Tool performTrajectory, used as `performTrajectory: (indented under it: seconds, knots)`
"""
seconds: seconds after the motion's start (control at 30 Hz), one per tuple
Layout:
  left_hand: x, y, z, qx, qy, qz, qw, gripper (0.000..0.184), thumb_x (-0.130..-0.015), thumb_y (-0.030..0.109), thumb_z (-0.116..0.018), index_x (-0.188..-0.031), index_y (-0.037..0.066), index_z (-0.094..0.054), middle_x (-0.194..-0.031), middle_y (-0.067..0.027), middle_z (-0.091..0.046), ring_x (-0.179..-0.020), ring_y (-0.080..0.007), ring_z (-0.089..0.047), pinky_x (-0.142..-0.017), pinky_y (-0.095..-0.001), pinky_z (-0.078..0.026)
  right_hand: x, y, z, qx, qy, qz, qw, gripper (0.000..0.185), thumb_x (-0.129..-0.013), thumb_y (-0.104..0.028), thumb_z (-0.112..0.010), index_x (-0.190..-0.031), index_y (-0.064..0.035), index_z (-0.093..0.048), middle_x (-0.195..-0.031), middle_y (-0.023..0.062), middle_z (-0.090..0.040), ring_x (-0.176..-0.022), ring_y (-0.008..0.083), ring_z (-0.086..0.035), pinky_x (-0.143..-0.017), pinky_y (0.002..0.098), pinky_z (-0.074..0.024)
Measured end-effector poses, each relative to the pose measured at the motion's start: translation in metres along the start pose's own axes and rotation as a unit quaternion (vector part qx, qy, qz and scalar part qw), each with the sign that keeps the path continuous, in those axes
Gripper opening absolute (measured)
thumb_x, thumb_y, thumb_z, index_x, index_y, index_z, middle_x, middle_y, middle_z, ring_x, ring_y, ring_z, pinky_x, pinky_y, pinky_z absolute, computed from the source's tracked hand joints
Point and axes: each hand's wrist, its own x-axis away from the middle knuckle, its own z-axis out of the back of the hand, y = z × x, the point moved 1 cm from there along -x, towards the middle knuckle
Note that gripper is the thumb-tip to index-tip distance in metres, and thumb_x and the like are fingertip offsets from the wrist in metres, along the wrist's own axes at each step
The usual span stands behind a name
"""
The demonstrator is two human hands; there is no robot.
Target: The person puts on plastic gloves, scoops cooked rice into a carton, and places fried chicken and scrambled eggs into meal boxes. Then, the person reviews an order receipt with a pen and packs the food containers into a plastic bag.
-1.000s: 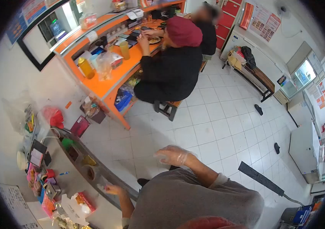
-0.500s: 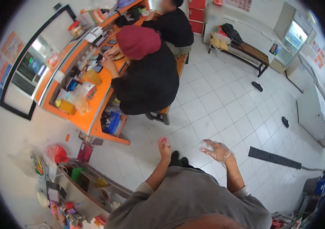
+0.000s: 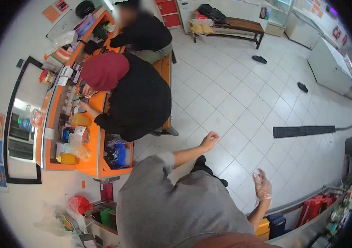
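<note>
My left hand (image 3: 210, 141) is bare and held out over the tiled floor, its fingers loosely bent and apart from the thumb. Nothing shows in it. On my right hand (image 3: 262, 186) is a clear plastic glove (image 3: 264, 193), wrinkled around the wrist. Its fingers are partly bent, with no object visible among them. Both hands hang in the air away from any surface. Below my left hand is a dark shoe (image 3: 200, 162) on my foot.
Two people sit at the orange counter (image 3: 95, 144), one in a maroon head covering (image 3: 105, 71). A wooden bench (image 3: 242, 27), loose slippers (image 3: 259, 59) and a dark mat strip (image 3: 304, 132) are on the floor (image 3: 225, 111). Red and yellow bins (image 3: 262, 227) stand beside my right arm.
My view has turned right, and my body has turned with it. My left arm now reaches further forward; my right hand is lower, its fingers less spread. The seated person's hands have shifted.
</note>
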Motion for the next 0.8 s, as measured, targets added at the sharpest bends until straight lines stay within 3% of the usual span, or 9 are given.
performTrajectory:
  seconds: [0.13, 0.2, 0.27, 0.4, 0.53, 0.63, 0.67, 0.77, 0.8]
  knots:
    - [-0.019, 0.089, -0.105, -0.036, -0.137, -0.078, 0.987, 0.029, -0.090, 0.029, -0.062, -0.106, 0.005, -0.056, -0.104, -0.0089, -0.063, -0.098, -0.0190, -0.058, -0.083, -0.0325, -0.048, 0.060, 0.099, -0.005, -0.080, 0.083, -0.065, 0.991, 0.052, -0.094, -0.047, -0.049, -0.134, -0.0132, -0.048, -0.117, 0.0231, -0.062, -0.111, 0.0403, -0.058, -0.092, 0.0452, -0.0457]
    - [-0.003, 0.126, -0.168, 0.009, -0.186, -0.110, 0.976, 0.025, -0.093, 0.024, -0.060, -0.107, 0.005, -0.055, -0.101, -0.0039, -0.059, -0.092, -0.0121, -0.054, -0.077, -0.0291, -0.049, 0.091, 0.152, -0.014, -0.130, 0.111, -0.096, 0.981, 0.052, -0.095, -0.046, -0.048, -0.135, -0.0130, -0.047, -0.117, 0.0228, -0.062, -0.112, 0.0395, -0.058, -0.092, 0.0440, -0.0452]
    - [0.016, 0.126, -0.245, 0.078, -0.204, -0.137, 0.966, 0.025, -0.091, 0.028, -0.062, -0.102, 0.006, -0.057, -0.096, -0.0053, -0.061, -0.087, -0.0141, -0.057, -0.073, -0.0283, -0.048, 0.124, 0.180, -0.005, -0.124, 0.112, -0.152, 0.974, 0.052, -0.096, -0.045, -0.046, -0.136, -0.0119, -0.046, -0.121, 0.0235, -0.060, -0.112, 0.0388, -0.058, -0.093, 0.0428, -0.0446]
    - [0.128, 0.097, -0.381, 0.063, -0.330, -0.060, 0.940, 0.021, -0.090, 0.029, -0.063, -0.098, 0.010, -0.056, -0.088, -0.0013, -0.058, -0.071, -0.0110, -0.054, -0.059, -0.0276, -0.046, 0.201, 0.245, 0.011, -0.119, 0.125, -0.209, 0.963, 0.050, -0.096, -0.044, -0.048, -0.135, -0.0116, -0.047, -0.122, 0.0212, -0.060, -0.114, 0.0353, -0.057, -0.094, 0.0400, -0.0436]
    - [0.250, 0.061, -0.465, 0.021, -0.474, 0.107, 0.874, 0.022, -0.090, 0.031, -0.062, -0.102, 0.014, -0.056, -0.096, -0.0010, -0.057, -0.068, -0.0112, -0.055, -0.053, -0.0299, -0.045, 0.278, 0.317, 0.030, -0.192, 0.183, -0.241, 0.934, 0.053, -0.093, -0.041, -0.055, -0.135, -0.0102, -0.047, -0.123, 0.0187, -0.060, -0.116, 0.0312, -0.057, -0.098, 0.0372, -0.0416]
    - [0.286, 0.055, -0.487, -0.073, -0.536, 0.156, 0.826, 0.031, -0.090, 0.034, -0.060, -0.114, 0.016, -0.053, -0.107, -0.0024, -0.056, -0.076, -0.0130, -0.060, -0.053, -0.0317, -0.047, 0.339, 0.363, 0.041, -0.130, 0.233, -0.250, 0.931, 0.054, -0.092, -0.034, -0.060, -0.131, 0.0017, -0.048, -0.129, 0.0176, -0.056, -0.117, 0.0257, -0.055, -0.099, 0.0360, -0.0411]
    - [0.273, 0.036, -0.489, -0.083, -0.620, 0.049, 0.779, 0.045, -0.089, 0.037, -0.060, -0.126, 0.017, -0.047, -0.116, -0.0044, -0.054, -0.087, -0.0163, -0.063, -0.061, -0.0328, -0.051, 0.360, 0.372, 0.054, -0.058, 0.240, -0.266, 0.932, 0.049, -0.090, -0.029, -0.062, -0.127, 0.0018, -0.053, -0.123, 0.0195, -0.059, -0.110, 0.0262, -0.058, -0.095, 0.0360, -0.0442]
    - [0.220, -0.007, -0.486, 0.043, -0.604, 0.102, 0.789, 0.052, -0.089, 0.039, -0.058, -0.132, 0.012, -0.043, -0.122, -0.0061, -0.054, -0.101, -0.0225, -0.061, -0.080, -0.0406, -0.050, 0.419, 0.384, 0.086, -0.099, 0.419, -0.359, 0.828, 0.032, -0.088, -0.028, -0.060, -0.105, -0.0002, -0.063, -0.096, 0.0174, -0.067, -0.089, 0.0279, -0.065, -0.080, 0.0385, -0.0488]
    - [0.208, -0.015, -0.487, -0.065, -0.549, 0.125, 0.824, 0.052, -0.092, 0.041, -0.055, -0.134, 0.012, -0.042, -0.125, -0.0074, -0.054, -0.107, -0.0224, -0.058, -0.084, -0.0396, -0.049, 0.439, 0.381, 0.104, -0.094, 0.479, -0.388, 0.782, 0.030, -0.088, -0.029, -0.060, -0.099, -0.0018, -0.065, -0.088, 0.0157, -0.069, -0.083, 0.0287, -0.066, -0.077, 0.0393, -0.0493]
